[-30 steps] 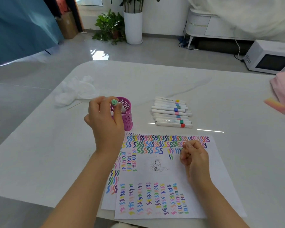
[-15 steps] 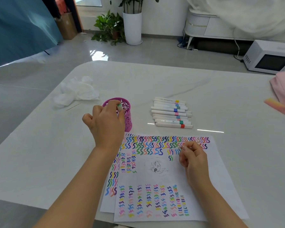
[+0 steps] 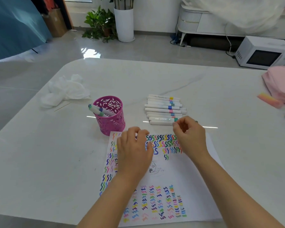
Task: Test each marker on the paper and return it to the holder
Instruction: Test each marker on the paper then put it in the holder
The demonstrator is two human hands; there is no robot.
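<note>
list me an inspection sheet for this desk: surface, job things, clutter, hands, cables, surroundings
surface: white marbled table, glossy.
job's things: pink cut-out holder holds leaning markers; marker row lies capped to its right; paper covered in coloured squiggles.
clutter: crumpled tissue, thin stick, pink cloth, pink-yellow block.
hands: left hand over the paper, loosely curled, holding nothing; right hand curled at the nearest marker, grip unclear.
cables: cords on the floor by the white cabinet.
surroundings: microwave on the floor, potted plant, blue curtain.
</note>
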